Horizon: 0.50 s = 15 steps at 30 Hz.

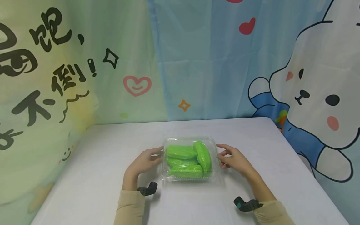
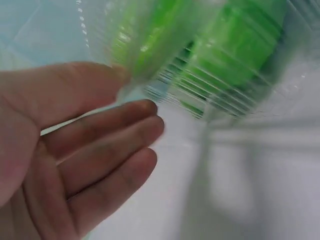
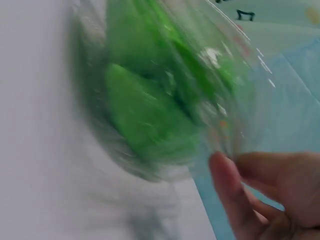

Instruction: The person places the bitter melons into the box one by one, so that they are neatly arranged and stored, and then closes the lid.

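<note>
Two hands (image 1: 146,162) (image 1: 234,159) flank the clear box (image 1: 189,178), fingers relaxed.

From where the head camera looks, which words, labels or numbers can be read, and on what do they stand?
"不倒!": black brush characters on the green curtain at the left.
More black characters on that curtain, above and at its left edge: cut off, not readable.
Clear plastic box of green vegetables: no label visible.
Blue curtain: only hearts, a star and a cartoon bear, no text.
</note>
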Motion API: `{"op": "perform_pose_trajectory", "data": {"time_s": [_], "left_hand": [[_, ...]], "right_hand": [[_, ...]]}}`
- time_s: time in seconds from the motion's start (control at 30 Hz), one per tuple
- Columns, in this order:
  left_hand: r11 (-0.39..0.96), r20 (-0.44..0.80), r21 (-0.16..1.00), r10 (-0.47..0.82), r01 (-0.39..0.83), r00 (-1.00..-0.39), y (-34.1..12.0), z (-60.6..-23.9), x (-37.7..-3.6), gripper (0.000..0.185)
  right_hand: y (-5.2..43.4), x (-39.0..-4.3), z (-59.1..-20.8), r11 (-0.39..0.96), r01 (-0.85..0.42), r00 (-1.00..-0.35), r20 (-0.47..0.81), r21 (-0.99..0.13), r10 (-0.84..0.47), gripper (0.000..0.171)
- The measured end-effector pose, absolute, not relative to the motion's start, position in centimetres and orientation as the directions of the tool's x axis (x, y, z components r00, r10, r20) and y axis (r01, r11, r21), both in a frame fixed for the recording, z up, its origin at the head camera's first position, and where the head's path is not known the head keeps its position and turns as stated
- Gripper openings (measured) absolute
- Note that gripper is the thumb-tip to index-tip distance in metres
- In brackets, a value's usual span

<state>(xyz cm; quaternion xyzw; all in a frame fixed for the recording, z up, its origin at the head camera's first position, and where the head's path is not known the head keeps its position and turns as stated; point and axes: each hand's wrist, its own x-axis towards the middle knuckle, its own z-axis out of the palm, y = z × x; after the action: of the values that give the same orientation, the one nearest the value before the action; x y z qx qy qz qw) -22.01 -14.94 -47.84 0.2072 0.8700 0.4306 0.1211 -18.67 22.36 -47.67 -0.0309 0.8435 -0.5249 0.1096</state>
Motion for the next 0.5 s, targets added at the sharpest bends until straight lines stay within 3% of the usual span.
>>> {"op": "perform_pose_trajectory", "data": {"time_s": [0.2, 0.33, 0.5], "left_hand": [[0.598, -0.055, 0.776, 0.381, 0.201, -0.923, -14.7, -47.0, -21.7, 0.03], [0.575, -0.112, 0.798, 0.435, 0.179, -0.893, -15.3, -46.6, -21.2, 0.041], [0.571, -0.19, 0.796, 0.548, 0.199, -0.815, -16.0, -46.3, -20.7, 0.063]], "right_hand": [[21.2, -17.6, -48.0, 0.591, 0.009, -1.0, -0.012, -0.807, -0.002, 0.022], [20.8, -16.9, -47.7, 0.652, -0.049, -0.998, 0.057, -0.756, -0.008, 0.016], [21.2, -16.0, -47.6, 0.687, -0.07, -0.998, 0.044, -0.724, -0.055, 0.025]]}}
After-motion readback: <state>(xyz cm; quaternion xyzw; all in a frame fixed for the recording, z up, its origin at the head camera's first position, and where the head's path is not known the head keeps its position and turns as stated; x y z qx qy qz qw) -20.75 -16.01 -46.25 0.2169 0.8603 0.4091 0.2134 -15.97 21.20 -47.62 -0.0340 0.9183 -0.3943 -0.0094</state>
